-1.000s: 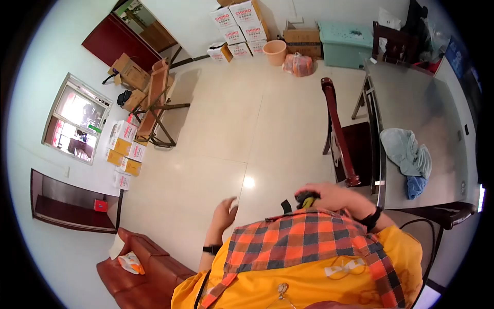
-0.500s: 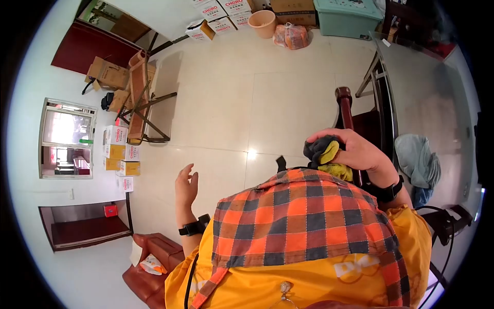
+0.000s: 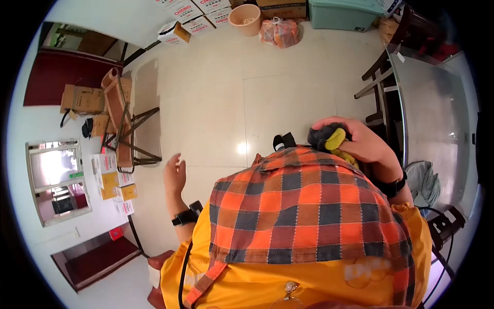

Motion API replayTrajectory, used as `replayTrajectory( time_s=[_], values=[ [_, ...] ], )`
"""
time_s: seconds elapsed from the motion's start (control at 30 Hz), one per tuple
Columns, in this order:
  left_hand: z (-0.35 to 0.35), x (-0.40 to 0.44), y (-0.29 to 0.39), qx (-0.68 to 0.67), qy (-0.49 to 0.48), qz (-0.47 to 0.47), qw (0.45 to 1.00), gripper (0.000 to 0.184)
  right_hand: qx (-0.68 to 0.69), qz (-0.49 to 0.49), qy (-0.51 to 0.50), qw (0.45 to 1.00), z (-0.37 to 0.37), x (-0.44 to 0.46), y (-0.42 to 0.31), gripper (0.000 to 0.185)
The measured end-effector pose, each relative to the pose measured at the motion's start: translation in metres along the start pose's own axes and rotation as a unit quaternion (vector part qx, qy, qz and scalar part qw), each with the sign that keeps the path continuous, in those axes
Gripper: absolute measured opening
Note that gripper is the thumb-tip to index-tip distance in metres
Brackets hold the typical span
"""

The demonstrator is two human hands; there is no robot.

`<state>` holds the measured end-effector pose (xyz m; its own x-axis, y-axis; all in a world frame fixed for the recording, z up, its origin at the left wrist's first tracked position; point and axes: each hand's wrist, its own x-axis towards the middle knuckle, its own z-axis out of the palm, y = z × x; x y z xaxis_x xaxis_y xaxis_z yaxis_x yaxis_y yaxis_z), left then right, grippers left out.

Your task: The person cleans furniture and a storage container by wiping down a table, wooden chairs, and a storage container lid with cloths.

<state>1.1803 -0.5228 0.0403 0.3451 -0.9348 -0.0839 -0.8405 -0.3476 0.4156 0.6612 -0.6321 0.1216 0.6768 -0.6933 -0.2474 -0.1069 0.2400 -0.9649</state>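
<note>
In my right hand point(image 3: 364, 144) is a bunched cloth point(image 3: 329, 138), dark grey with yellow parts, with my fingers curled round it. It hangs in front of the orange-and-grey checked apron point(image 3: 303, 206) that I wear over a yellow shirt. Out to the side, my left hand point(image 3: 175, 175) holds nothing; its fingers are partly bent and apart, over the tiled floor point(image 3: 206, 113). A dark shoe point(image 3: 283, 140) pokes out past the apron's edge. To the right of my right hand stands a glass-topped table point(image 3: 432, 103).
A folding chair point(image 3: 121, 118) stands on the left by cardboard boxes point(image 3: 85, 99) and stacked white cartons point(image 3: 104, 163). Along the far wall are a peach bucket point(image 3: 245, 20), a filled plastic bag point(image 3: 279, 33) and a green storage box point(image 3: 342, 14). Greyish-green fabric point(image 3: 423, 180) lies on the glass table.
My view has shifted and turned, so the folding chair and cartons sit further left. The dark red wooden post beside my right hand is out of sight. The cloth stays in my right hand.
</note>
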Motion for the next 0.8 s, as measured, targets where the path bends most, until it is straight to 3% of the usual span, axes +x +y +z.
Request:
replayTrajectory(
  time_s=[0.03,0.1,0.17,0.23,0.3,0.37,0.5,0.6,0.73,0.8],
  values=[
    [0.003,0.032,0.008,0.023,-0.012,0.061,0.998,0.031,0.025,0.033,0.021,0.999,-0.005,0.004,-0.005,0.043],
    [0.001,0.088,0.047,0.036,-0.035,0.076,0.996,0.031,0.051,0.070,0.048,0.995,-0.014,0.003,-0.010,0.047],
    [0.007,0.141,0.089,0.047,-0.007,0.185,0.982,0.031,0.020,0.054,0.098,0.993,-0.030,0.005,-0.008,0.049],
    [0.008,0.174,0.132,0.012,-0.033,0.201,0.979,0.031,0.022,0.086,0.113,0.990,-0.029,0.007,-0.012,0.049],
    [0.017,0.218,0.172,-0.023,-0.048,0.215,0.975,0.030,0.056,0.048,0.164,0.984,-0.044,0.015,-0.004,0.050],
    [0.035,0.247,0.202,0.001,-0.047,0.285,0.957,0.030,0.085,0.039,0.168,0.981,-0.070,0.021,0.009,0.050],
    [0.059,0.262,0.242,0.045,-0.077,0.287,0.954,0.032,0.188,0.010,0.196,0.962,-0.105,0.027,0.013,0.046],
    [0.064,0.282,0.263,0.034,-0.219,0.261,0.940,0.034,0.203,0.028,0.215,0.955,-0.122,0.042,0.000,0.047],
    [0.078,0.297,0.269,0.093,-0.208,0.275,0.934,0.035,0.221,0.054,0.237,0.945,-0.130,0.039,0.000,0.046],
    [0.089,0.306,0.273,0.108,-0.275,0.269,0.917,0.037,0.209,0.068,0.270,0.938,-0.137,0.041,0.001,0.046]
  ],
)
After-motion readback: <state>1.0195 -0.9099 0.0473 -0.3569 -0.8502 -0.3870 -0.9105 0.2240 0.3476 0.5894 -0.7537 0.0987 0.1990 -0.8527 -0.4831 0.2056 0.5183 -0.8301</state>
